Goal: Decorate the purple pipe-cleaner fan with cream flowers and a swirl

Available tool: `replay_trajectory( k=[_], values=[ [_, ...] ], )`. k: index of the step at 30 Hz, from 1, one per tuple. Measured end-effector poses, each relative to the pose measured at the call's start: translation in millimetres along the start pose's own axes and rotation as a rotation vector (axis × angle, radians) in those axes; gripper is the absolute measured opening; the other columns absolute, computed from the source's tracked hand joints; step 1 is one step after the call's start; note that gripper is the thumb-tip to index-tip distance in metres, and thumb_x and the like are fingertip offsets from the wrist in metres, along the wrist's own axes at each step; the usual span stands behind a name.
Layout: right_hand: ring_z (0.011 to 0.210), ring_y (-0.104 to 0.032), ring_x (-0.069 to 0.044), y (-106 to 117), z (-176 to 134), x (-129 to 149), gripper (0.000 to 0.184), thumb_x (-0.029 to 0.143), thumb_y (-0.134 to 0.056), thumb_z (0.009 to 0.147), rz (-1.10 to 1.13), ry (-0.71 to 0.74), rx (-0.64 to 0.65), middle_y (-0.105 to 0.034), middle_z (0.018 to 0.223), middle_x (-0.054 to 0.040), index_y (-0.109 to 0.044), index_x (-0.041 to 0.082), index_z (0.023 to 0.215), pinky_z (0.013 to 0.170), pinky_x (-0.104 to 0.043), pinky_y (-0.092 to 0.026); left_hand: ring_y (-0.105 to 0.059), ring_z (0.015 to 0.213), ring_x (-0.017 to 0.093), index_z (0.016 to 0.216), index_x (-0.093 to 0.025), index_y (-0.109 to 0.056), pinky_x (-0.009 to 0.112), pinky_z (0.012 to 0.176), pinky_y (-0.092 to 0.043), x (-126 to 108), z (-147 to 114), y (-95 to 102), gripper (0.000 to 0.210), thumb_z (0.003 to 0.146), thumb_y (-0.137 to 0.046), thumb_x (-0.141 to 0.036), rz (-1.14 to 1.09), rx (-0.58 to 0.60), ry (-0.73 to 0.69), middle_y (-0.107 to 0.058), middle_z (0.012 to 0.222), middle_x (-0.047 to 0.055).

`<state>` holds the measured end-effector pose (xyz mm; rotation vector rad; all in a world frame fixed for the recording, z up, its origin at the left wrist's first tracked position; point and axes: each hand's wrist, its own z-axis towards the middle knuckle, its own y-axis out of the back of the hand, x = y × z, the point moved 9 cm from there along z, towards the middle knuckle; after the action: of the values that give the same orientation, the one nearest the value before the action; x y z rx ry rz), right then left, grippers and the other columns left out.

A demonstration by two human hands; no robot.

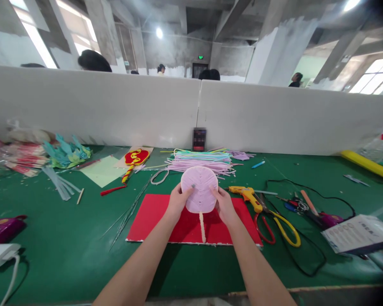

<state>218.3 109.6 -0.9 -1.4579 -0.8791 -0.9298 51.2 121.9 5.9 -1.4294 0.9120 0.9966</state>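
Observation:
A pale lilac hand fan (199,193) with a cream rim and a fuzzy cream handle is held up between both hands. My left hand (179,199) grips its left edge, the thumb lying on the front face. On the opposite edge my right hand (224,205) is closed in the same way. The fan's handle points down toward me over a red board (153,219) on the green table. Behind the fan lies a pile of lilac, mint and yellow pipe cleaners (201,161). The fingers behind the fan are hidden.
To the right lie a yellow glue gun (247,196), scissors (284,227) with red and yellow handles, and a black cable. A red and yellow fan (136,158), thin wires (130,212) and pale green paper (102,171) are left. A phone (199,139) leans against the white partition (115,108).

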Motion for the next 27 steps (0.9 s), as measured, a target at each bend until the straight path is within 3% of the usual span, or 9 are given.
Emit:
replay_trajectory(
  k=[3, 6, 10, 12, 18, 20, 24, 27],
  values=[
    [0.091, -0.062, -0.024, 6.0, 1.1, 2.8, 0.043, 0.046, -0.071, 0.061, 0.007, 0.068, -0.054, -0.069, 0.101, -0.0029, -0.066, 0.021, 0.096, 0.074, -0.034, -0.049, -0.058, 0.071, 0.013, 0.086, -0.017, -0.064, 0.019, 0.060, -0.044, 7.6, 1.6, -0.5, 0.039, 0.061, -0.070, -0.046, -0.068, 0.018, 0.051, -0.066, 0.080, 0.000],
    [0.088, -0.062, -0.022, 9.1, 0.4, 7.0, 0.043, 0.055, -0.063, 0.066, 0.022, 0.096, -0.075, -0.069, 0.097, -0.0036, -0.067, 0.021, 0.092, 0.071, -0.032, -0.049, -0.052, 0.056, 0.007, 0.079, -0.016, -0.062, 0.015, 0.050, -0.039, 14.7, 3.2, -4.6, 0.032, 0.060, -0.073, -0.039, -0.160, 0.061, 0.117, -0.059, 0.066, -0.004],
    [0.075, -0.064, -0.023, -5.9, -2.3, 8.1, 0.061, 0.071, -0.039, 0.072, 0.028, 0.029, 0.089, -0.070, 0.085, -0.0089, -0.068, 0.019, 0.084, 0.054, -0.031, -0.047, -0.047, 0.046, 0.007, 0.076, -0.014, -0.059, 0.016, 0.043, -0.038, 22.4, 1.0, -15.1, 0.018, 0.070, -0.067, -0.029, -0.308, 0.166, 0.259, -0.053, 0.058, -0.002],
    [0.069, -0.063, -0.021, -9.5, -2.9, 9.1, 0.060, 0.071, -0.038, 0.073, 0.020, 0.013, 0.126, -0.070, 0.080, -0.0078, -0.067, 0.020, 0.081, 0.049, -0.028, -0.045, -0.038, 0.038, 0.005, 0.072, -0.014, -0.056, 0.016, 0.036, -0.032, 24.6, -2.8, -20.2, 0.010, 0.078, -0.058, -0.022, -0.377, 0.236, 0.335, -0.045, 0.052, -0.003],
    [0.055, -0.057, -0.015, 2.1, 1.1, 10.2, 0.052, 0.065, -0.043, 0.076, -0.012, 0.082, 0.025, -0.066, 0.067, -0.0060, -0.066, 0.018, 0.074, 0.044, -0.025, -0.040, -0.023, 0.033, 0.003, 0.066, -0.016, -0.044, 0.011, 0.033, -0.022, 26.0, -12.0, -26.7, 0.024, 0.089, -0.036, -0.013, -0.601, 0.380, 0.419, -0.026, 0.050, -0.006],
    [0.051, -0.056, -0.014, 9.7, 0.8, 11.8, 0.052, 0.063, -0.041, 0.078, -0.184, 0.145, -0.059, -0.064, 0.064, -0.0059, -0.064, 0.017, 0.073, 0.042, -0.024, -0.039, -0.020, 0.032, 0.004, 0.064, -0.017, -0.040, 0.012, 0.032, -0.021, 28.9, -15.1, -31.0, 0.026, 0.089, -0.034, -0.014, -0.642, 0.431, 0.448, -0.022, 0.049, -0.007],
    [0.046, -0.050, -0.012, 15.2, -5.1, 33.2, 0.055, 0.057, -0.025, 0.086, -0.755, 0.358, -0.193, -0.062, 0.064, -0.0044, -0.062, 0.016, 0.081, 0.044, -0.025, -0.039, -0.017, 0.030, 0.005, 0.063, -0.017, -0.038, 0.013, 0.031, -0.016, 34.9, -24.7, -40.6, 0.028, 0.089, -0.031, -0.013, -0.668, 0.552, 0.526, -0.020, 0.045, -0.007],
    [0.065, -0.056, -0.017, 28.0, -8.6, 54.7, 0.040, 0.051, -0.041, 0.082, -0.905, 0.434, -0.218, -0.062, 0.072, -0.0051, -0.063, 0.018, 0.081, 0.064, -0.029, -0.044, -0.017, 0.030, 0.005, 0.062, -0.017, -0.036, 0.013, 0.031, -0.016, 36.7, -29.6, -42.3, 0.027, 0.088, -0.030, -0.012, -0.682, 0.605, 0.556, -0.020, 0.044, -0.007]
  ],
)
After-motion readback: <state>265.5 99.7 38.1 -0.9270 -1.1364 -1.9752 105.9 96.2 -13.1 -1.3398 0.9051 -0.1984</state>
